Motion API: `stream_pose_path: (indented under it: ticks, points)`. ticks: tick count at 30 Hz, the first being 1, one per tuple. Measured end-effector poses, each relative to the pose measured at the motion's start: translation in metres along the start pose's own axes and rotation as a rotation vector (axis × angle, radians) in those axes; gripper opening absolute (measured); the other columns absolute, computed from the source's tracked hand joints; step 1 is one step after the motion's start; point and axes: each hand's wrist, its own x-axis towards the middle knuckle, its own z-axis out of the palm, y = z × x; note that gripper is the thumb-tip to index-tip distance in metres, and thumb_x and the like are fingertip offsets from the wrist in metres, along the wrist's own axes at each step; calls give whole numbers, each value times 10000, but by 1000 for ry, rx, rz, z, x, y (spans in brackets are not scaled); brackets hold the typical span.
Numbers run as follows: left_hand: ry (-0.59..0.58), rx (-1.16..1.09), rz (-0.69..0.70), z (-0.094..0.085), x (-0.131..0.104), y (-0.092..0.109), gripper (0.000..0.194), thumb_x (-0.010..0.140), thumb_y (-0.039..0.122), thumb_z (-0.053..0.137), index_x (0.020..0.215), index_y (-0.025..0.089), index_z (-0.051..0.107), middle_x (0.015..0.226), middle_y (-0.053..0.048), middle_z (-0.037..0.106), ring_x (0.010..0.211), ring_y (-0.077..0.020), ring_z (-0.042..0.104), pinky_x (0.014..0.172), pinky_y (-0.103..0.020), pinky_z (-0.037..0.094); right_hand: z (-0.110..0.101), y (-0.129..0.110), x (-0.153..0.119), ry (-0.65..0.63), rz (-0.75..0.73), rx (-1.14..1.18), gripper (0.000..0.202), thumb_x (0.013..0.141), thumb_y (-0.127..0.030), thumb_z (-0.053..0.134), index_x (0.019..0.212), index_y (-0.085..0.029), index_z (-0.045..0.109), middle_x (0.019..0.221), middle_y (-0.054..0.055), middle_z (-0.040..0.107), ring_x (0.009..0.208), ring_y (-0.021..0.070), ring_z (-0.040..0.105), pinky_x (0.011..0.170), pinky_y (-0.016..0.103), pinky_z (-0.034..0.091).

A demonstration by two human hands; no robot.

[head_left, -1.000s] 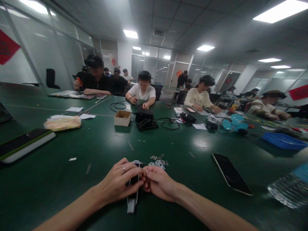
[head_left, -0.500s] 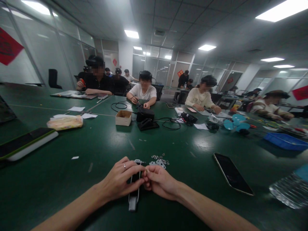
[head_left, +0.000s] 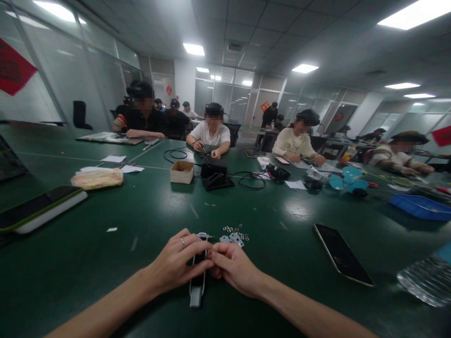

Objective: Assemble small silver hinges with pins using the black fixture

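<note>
My left hand (head_left: 180,259), with a ring on one finger, reaches over a long narrow dark device with a pale frame and grey end (head_left: 196,296). Its thumb and index finger meet the fingertips of my right hand (head_left: 237,270). My right hand is closed in a pinch. Whatever small piece is between the fingertips is hidden. Just beyond my right hand lie several flat grey metal plates (head_left: 235,240) with holes, and several small shiny nuts or rings (head_left: 237,229) are scattered behind them.
A phone (head_left: 343,253) and a clear plastic bottle (head_left: 424,279) lie to the right. A green-edged case (head_left: 42,206) and a plastic packet (head_left: 97,178) are on the left. Farther off stand an open box (head_left: 182,172), a blue tray (head_left: 421,206) and blue fan blades (head_left: 347,178). Several people sit across the table.
My right hand has turned slightly, its fingers closing more over the fingertip contact. My left hand holds nearly the same pose. The whole view has shifted very slightly.
</note>
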Motion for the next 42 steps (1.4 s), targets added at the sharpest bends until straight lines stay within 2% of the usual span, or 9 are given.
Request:
stream_pose_path:
  ticks: [11, 28, 33, 36, 39, 42]
  points:
    - [5, -25, 2, 0, 5, 1, 54, 949, 218, 519, 938, 179, 555, 764, -10, 680, 640, -122, 602, 624, -269, 435, 4, 1, 0, 67, -14, -7, 420, 669, -499, 778, 720, -145, 556, 562, -55, 509, 485, 60, 421, 513, 229, 273]
    - [19, 0, -8, 3, 1, -1, 41, 924, 213, 535, 899, 182, 544, 692, 9, 630, 576, -110, 558, 592, -250, 435, 1, 3, 0, 40, -16, -38, 412, 693, -498, 761, 760, -138, 571, 583, -48, 534, 497, 61, 438, 516, 228, 278]
    - [34, 15, -20, -1, 3, -3, 27, 892, 202, 558, 871, 186, 553, 673, 15, 621, 569, -108, 547, 578, -233, 438, 4, 0, 1, 50, -16, -29, 406, 687, -484, 767, 758, -139, 565, 583, -50, 521, 494, 62, 436, 513, 232, 281]
    - [37, 56, -63, -7, 1, -11, 66, 911, 228, 537, 872, 181, 562, 647, 23, 581, 567, -109, 527, 563, -222, 424, 5, -2, 0, 51, -12, 13, 393, 684, -464, 769, 732, -145, 545, 607, -49, 515, 494, 61, 435, 514, 238, 284]
    - [-27, 90, -160, -13, -5, -25, 132, 924, 266, 518, 850, 176, 581, 660, 17, 569, 585, -111, 524, 555, -212, 410, 6, -5, -1, 36, 2, 34, 377, 705, -449, 752, 722, -150, 523, 620, -47, 506, 501, 62, 434, 518, 244, 279]
    - [-170, 53, -252, -17, -13, -40, 176, 917, 300, 507, 829, 177, 596, 650, 26, 549, 580, -107, 527, 536, -197, 397, 7, -7, -3, 28, 12, 72, 380, 704, -447, 747, 729, -158, 501, 630, -48, 494, 511, 65, 434, 522, 244, 276]
